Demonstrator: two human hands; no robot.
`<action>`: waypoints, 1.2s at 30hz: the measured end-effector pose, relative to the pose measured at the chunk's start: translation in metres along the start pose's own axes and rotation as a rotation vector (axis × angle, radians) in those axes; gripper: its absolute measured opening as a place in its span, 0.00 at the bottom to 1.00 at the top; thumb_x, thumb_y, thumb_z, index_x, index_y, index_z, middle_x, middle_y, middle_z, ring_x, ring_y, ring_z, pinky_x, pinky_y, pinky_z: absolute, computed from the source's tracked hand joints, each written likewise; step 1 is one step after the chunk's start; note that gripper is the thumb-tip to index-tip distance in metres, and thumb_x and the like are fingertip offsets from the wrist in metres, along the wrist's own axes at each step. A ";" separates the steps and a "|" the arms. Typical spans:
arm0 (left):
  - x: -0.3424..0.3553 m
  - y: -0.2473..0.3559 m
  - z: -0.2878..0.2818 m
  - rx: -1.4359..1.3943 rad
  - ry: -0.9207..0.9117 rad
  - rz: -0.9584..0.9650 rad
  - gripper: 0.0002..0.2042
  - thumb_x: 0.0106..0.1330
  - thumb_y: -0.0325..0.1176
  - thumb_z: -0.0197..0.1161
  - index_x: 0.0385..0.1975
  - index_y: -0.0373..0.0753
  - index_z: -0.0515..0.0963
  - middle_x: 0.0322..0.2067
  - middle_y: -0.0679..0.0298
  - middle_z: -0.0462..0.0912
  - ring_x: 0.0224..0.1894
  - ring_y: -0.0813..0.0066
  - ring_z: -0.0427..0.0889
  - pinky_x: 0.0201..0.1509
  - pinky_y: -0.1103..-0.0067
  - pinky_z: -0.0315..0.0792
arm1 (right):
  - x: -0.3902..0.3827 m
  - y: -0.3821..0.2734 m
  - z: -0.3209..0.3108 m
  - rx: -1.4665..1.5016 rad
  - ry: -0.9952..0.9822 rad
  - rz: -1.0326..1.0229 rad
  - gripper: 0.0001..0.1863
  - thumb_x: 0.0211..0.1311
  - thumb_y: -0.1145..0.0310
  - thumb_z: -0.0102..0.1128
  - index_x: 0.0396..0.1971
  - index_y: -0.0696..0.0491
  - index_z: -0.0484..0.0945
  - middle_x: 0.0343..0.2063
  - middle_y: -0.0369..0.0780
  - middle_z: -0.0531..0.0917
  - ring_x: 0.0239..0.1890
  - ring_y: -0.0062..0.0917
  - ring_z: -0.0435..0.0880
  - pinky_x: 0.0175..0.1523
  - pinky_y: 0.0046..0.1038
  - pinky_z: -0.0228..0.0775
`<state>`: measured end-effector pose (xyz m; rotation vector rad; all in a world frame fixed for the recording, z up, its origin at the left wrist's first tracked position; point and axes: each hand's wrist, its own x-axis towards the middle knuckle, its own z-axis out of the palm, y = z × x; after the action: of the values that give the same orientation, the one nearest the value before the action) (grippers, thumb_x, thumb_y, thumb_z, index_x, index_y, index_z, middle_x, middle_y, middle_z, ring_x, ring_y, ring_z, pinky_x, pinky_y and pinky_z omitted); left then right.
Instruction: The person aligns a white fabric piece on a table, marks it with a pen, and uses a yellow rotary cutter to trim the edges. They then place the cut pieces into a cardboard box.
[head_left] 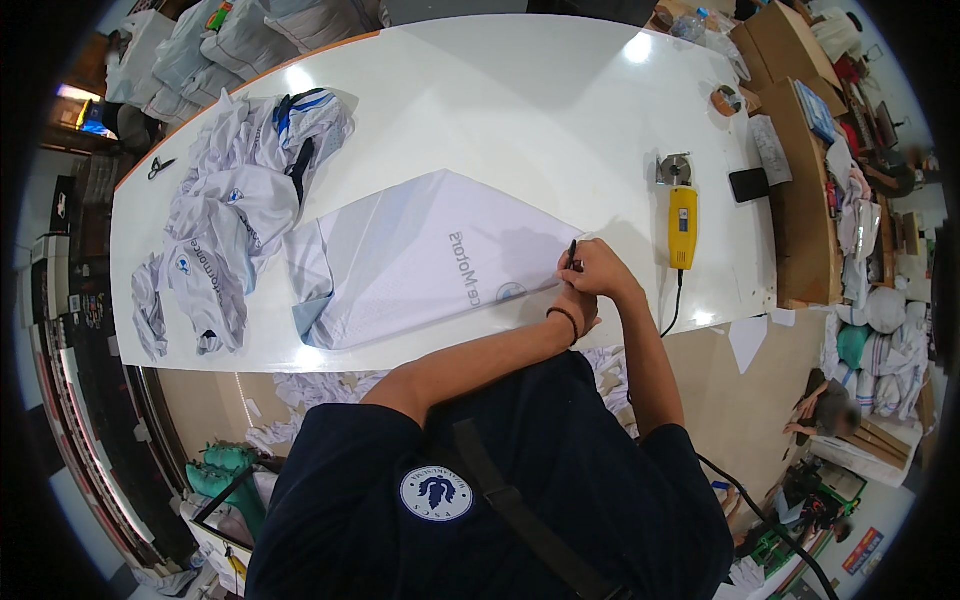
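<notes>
A folded white fabric panel (400, 260) with grey print lies across the near middle of the white table. At its right corner, my right hand (608, 270) is closed round a slim black tool (572, 254); its kind is too small to make out. My left hand (578, 304), with a dark bracelet at the wrist, reaches across just below the right one. Its fingers are curled at the fabric's edge and partly hidden by the right hand. A rumpled heap of printed white fabric (215, 235) is piled to the left of the panel.
A yellow corded electric cutter (682, 225) stands on the table (520, 100) to my right. Beyond it are a black phone (748, 184) and a roll of brown tape (726, 100). Black scissors (160, 168) lie far left. Cardboard boxes (800, 230) flank the right edge; scraps litter the floor.
</notes>
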<state>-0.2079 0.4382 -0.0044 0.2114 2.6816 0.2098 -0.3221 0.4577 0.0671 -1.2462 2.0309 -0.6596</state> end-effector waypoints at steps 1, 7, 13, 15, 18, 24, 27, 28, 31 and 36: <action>0.000 0.000 0.001 0.005 -0.001 -0.002 0.33 0.72 0.60 0.50 0.53 0.33 0.82 0.60 0.51 0.78 0.68 0.41 0.67 0.71 0.45 0.53 | 0.002 0.001 0.001 -0.004 -0.003 -0.009 0.07 0.48 0.71 0.69 0.27 0.58 0.86 0.22 0.46 0.85 0.27 0.36 0.85 0.37 0.32 0.77; -0.013 -0.005 -0.009 -0.035 0.119 -0.017 0.37 0.69 0.61 0.53 0.52 0.23 0.79 0.62 0.38 0.70 0.67 0.36 0.65 0.71 0.55 0.60 | 0.010 0.008 -0.006 0.076 0.065 0.033 0.08 0.50 0.69 0.69 0.30 0.56 0.87 0.26 0.47 0.86 0.29 0.37 0.86 0.38 0.33 0.78; -0.020 -0.008 -0.016 -0.133 0.201 -0.071 0.41 0.62 0.58 0.65 0.53 0.14 0.73 0.61 0.30 0.65 0.67 0.32 0.59 0.64 0.61 0.70 | 0.011 0.032 -0.017 0.110 0.408 0.087 0.07 0.55 0.70 0.69 0.31 0.56 0.87 0.30 0.46 0.87 0.29 0.35 0.85 0.37 0.33 0.77; -0.019 -0.009 -0.016 -0.164 0.203 -0.066 0.42 0.61 0.57 0.66 0.53 0.13 0.72 0.60 0.29 0.65 0.67 0.31 0.59 0.63 0.61 0.71 | 0.004 0.043 -0.019 0.023 0.563 0.151 0.06 0.58 0.70 0.67 0.32 0.57 0.87 0.32 0.46 0.87 0.30 0.37 0.85 0.38 0.34 0.76; -0.019 -0.012 -0.017 -0.140 0.203 -0.029 0.41 0.61 0.56 0.66 0.52 0.12 0.72 0.60 0.28 0.65 0.66 0.31 0.59 0.64 0.60 0.70 | -0.006 0.059 -0.019 -0.368 0.836 -0.030 0.04 0.62 0.75 0.64 0.31 0.59 0.84 0.28 0.45 0.84 0.27 0.34 0.83 0.32 0.34 0.72; -0.023 -0.028 -0.017 -0.206 0.208 0.071 0.35 0.65 0.49 0.63 0.51 0.13 0.73 0.55 0.31 0.70 0.65 0.34 0.62 0.64 0.61 0.70 | -0.023 0.052 0.013 0.022 0.713 0.288 0.11 0.64 0.66 0.64 0.40 0.57 0.80 0.27 0.44 0.79 0.30 0.37 0.78 0.37 0.37 0.69; -0.026 -0.052 -0.025 -0.319 0.206 0.130 0.29 0.66 0.44 0.62 0.53 0.19 0.74 0.53 0.38 0.74 0.61 0.41 0.69 0.63 0.63 0.71 | -0.025 0.040 0.036 -0.003 0.791 0.343 0.16 0.61 0.61 0.69 0.43 0.56 0.80 0.24 0.41 0.75 0.27 0.31 0.74 0.34 0.34 0.68; -0.026 -0.064 -0.024 -0.470 0.228 0.132 0.27 0.66 0.42 0.62 0.53 0.21 0.75 0.53 0.41 0.76 0.60 0.44 0.71 0.63 0.64 0.71 | -0.025 0.041 0.044 -0.009 0.849 0.340 0.18 0.60 0.60 0.70 0.43 0.56 0.80 0.22 0.39 0.74 0.25 0.28 0.72 0.32 0.32 0.67; -0.039 -0.104 -0.016 -0.605 0.464 0.117 0.22 0.66 0.38 0.62 0.54 0.28 0.76 0.53 0.48 0.78 0.56 0.49 0.76 0.63 0.65 0.72 | -0.029 0.033 0.058 0.024 0.882 0.418 0.31 0.52 0.53 0.76 0.48 0.60 0.76 0.34 0.46 0.76 0.34 0.36 0.76 0.40 0.36 0.71; -0.092 -0.151 -0.024 -0.553 0.733 -0.026 0.20 0.65 0.35 0.65 0.55 0.32 0.77 0.58 0.47 0.75 0.62 0.49 0.73 0.66 0.64 0.70 | -0.033 0.020 0.077 -0.152 0.915 0.395 0.43 0.41 0.49 0.82 0.52 0.61 0.71 0.43 0.51 0.73 0.43 0.45 0.76 0.47 0.42 0.72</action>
<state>-0.1538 0.2717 0.0283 -0.1001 3.1700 1.1997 -0.2649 0.4897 0.0112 -0.5917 3.0027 -1.0019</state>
